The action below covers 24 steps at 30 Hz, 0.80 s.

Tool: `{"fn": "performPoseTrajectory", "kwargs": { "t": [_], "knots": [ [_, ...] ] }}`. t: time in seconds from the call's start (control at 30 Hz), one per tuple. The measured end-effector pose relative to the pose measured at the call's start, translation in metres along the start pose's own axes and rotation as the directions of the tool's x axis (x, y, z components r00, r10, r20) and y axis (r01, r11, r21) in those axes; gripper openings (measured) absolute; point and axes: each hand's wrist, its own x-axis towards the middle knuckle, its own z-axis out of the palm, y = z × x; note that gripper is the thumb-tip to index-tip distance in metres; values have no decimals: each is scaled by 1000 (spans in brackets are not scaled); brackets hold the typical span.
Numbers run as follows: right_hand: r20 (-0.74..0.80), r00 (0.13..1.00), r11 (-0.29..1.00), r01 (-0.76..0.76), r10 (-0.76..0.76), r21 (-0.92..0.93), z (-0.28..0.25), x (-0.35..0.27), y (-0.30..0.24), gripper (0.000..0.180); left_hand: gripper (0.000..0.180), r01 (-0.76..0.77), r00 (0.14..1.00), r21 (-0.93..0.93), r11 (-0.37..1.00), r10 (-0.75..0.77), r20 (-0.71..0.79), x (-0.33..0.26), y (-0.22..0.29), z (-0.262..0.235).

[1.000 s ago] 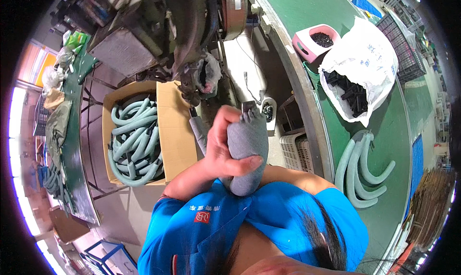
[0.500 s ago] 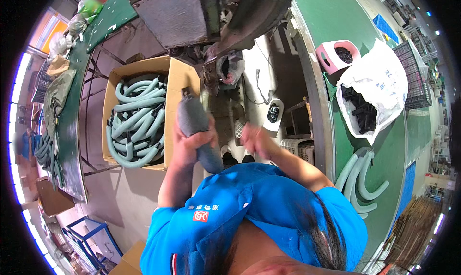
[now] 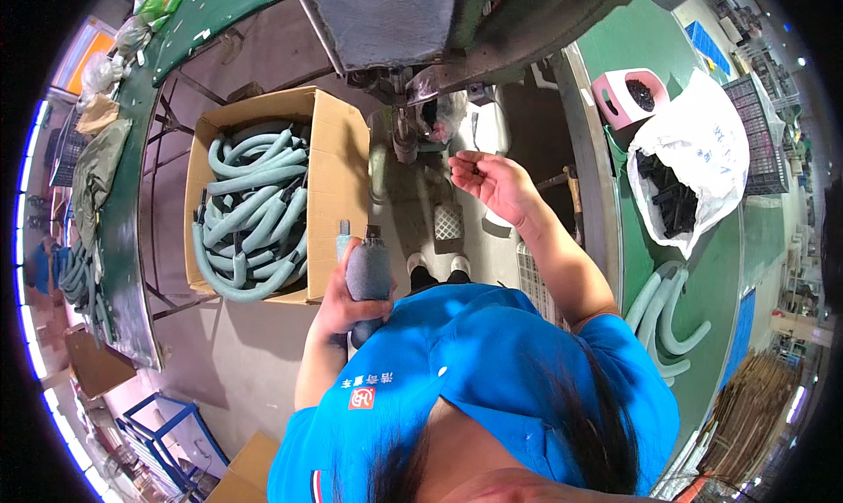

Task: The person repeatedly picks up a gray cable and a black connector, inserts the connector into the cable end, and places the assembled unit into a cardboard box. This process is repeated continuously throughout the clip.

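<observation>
My left hand (image 3: 336, 308) is closed around a curved grey-green foam-covered tube (image 3: 369, 270), held close to my body. Two ends point upward, one of them dark; whether they belong to a single bent tube I cannot tell. Out ahead, my right hand (image 3: 492, 183) is raised palm up with its fingers curled. Small dark pieces (image 3: 476, 170) show at those fingers, too small to name. Above both hands hangs a large grey machine (image 3: 382, 25), and the right hand is just below its curved arm (image 3: 562, 60).
A cardboard box (image 3: 341, 152) of similar curved tubes (image 3: 255, 213) stands left. On the right green bench (image 3: 619, 42) are a pink container (image 3: 606, 99) of black bits, a white sack (image 3: 702, 134) with black pieces, and several loose tubes (image 3: 645, 319). A patterned pedal (image 3: 448, 222) lies below.
My right hand has moved up and forward and turned palm up, now with small dark pieces in it. My left hand has lowered the tube and turned it. The view has shifted slightly.
</observation>
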Motion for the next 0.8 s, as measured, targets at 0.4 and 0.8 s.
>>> {"fn": "performPoseTrajectory", "kwargs": {
  "t": [0.4,0.8],
  "knots": [
    [2,998,963,61,-63,-262,48,57,-18,16,77,-25,997,85,996,18,79,-1,11,-20],
    [-34,992,992,121,-122,-20,34,87,-12,20,97,-23,1000,-16,1000,23,-3,-11,5,-34]
  ]
}}
